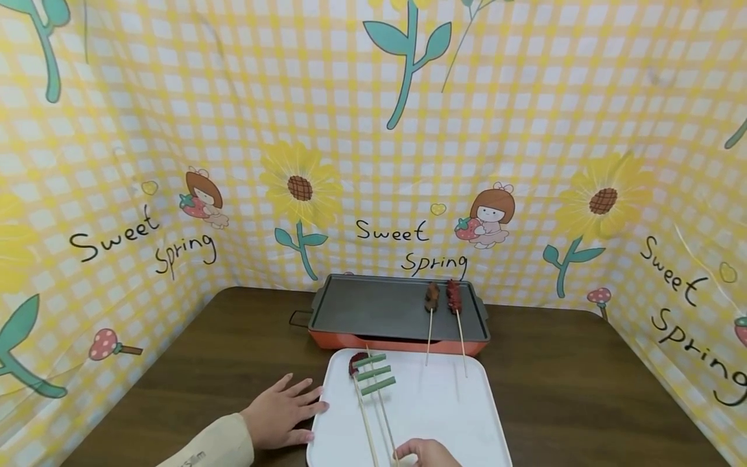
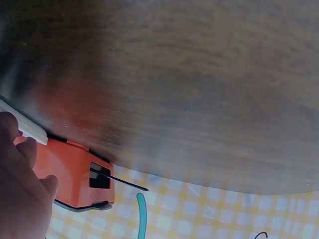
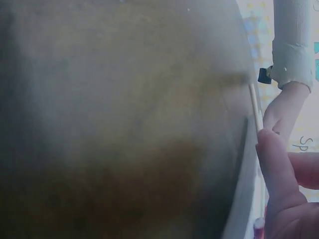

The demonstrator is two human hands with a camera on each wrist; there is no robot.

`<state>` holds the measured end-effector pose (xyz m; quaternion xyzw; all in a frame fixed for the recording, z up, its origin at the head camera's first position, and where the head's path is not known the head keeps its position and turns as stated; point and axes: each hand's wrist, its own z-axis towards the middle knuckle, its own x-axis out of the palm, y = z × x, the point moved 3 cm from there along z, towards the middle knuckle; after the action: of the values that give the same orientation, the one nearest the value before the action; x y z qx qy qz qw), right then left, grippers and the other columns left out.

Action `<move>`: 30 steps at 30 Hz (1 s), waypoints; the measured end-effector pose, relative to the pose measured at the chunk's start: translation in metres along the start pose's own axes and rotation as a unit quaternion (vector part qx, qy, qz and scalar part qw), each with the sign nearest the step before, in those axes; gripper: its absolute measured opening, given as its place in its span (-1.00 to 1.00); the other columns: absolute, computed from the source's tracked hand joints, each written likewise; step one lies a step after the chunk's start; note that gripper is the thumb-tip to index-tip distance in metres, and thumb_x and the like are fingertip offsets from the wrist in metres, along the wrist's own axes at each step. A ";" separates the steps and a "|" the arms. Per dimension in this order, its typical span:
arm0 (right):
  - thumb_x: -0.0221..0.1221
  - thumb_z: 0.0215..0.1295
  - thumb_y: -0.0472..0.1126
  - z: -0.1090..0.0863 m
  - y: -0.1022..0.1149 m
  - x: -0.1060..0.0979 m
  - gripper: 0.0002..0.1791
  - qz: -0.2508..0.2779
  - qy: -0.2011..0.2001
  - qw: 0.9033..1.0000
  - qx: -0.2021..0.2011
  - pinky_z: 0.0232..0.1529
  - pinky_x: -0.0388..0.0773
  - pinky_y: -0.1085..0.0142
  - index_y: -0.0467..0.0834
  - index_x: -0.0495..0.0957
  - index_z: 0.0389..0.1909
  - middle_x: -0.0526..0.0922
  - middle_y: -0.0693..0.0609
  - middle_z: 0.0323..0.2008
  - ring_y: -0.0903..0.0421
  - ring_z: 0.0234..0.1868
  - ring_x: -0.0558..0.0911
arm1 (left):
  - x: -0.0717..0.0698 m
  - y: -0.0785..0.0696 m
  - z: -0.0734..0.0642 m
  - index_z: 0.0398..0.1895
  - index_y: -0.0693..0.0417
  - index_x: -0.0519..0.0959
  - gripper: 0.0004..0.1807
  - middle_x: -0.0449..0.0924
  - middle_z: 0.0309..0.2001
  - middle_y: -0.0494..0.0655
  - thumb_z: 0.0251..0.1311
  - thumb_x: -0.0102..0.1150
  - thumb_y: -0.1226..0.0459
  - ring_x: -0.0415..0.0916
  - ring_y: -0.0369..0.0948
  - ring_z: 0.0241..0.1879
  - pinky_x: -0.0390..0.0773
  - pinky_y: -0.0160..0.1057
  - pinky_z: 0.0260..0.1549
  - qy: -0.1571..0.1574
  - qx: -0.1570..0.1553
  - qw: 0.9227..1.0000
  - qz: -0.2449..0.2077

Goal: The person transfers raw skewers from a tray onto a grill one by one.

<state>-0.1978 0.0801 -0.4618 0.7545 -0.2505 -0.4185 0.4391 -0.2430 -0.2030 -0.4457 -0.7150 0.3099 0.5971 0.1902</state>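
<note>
White tray [image 1: 443,415] bears 1 dark-red skewer [image 1: 357,364]; griddle [image 1: 367,308], 2 meat skewers [image 1: 432,297]. Right hand [image 1: 428,453] pinches the green-vegetable skewer [image 1: 375,373] over the tray; left hand [image 1: 284,410], fingers spread, at its rim.

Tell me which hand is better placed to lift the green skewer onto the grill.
The right, most likely. The right hand pinches the green skewer near its stick's lower end, while the left hand holds no skewer, its fingers spread at the left edge of the tray.
</note>
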 end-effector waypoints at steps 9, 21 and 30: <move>0.24 0.12 -0.49 -0.003 0.015 -0.013 -0.77 -0.030 0.027 0.999 -0.002 -0.40 0.50 0.38 -0.32 0.59 -0.16 0.59 0.00 -0.58 0.27 -0.55 0.48 | -0.002 0.000 0.001 0.40 -0.31 0.36 -0.36 0.28 0.42 -0.19 0.33 -0.21 -0.26 0.17 -0.06 0.43 0.15 0.16 0.31 0.008 -0.008 1.000 0.006; 0.15 0.11 -0.55 0.012 0.035 -0.019 -0.62 0.123 -0.001 0.992 -0.033 -0.63 0.52 0.42 -0.43 0.45 0.00 0.59 0.02 -0.69 0.27 -0.72 0.53 | 0.000 0.002 -0.001 0.38 -0.27 0.39 -0.33 0.33 0.39 -0.15 0.34 -0.32 -0.30 0.23 -0.05 0.40 0.20 0.17 0.27 -0.022 0.015 0.999 0.032; 0.12 0.18 -0.56 0.036 0.061 -0.033 -0.59 0.122 -0.036 0.991 -0.028 -0.59 0.60 0.33 -0.52 0.38 0.08 0.61 -0.01 -0.66 0.22 -0.70 0.56 | 0.003 0.002 0.002 0.39 -0.29 0.37 -0.33 0.29 0.41 -0.18 0.33 -0.29 -0.30 0.16 -0.07 0.43 0.14 0.17 0.31 -0.009 0.005 1.000 0.014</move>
<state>-0.2467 0.0586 -0.4042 0.6900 -0.3442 -0.3956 0.4989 -0.2452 -0.2040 -0.4486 -0.7043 0.3217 0.6042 0.1880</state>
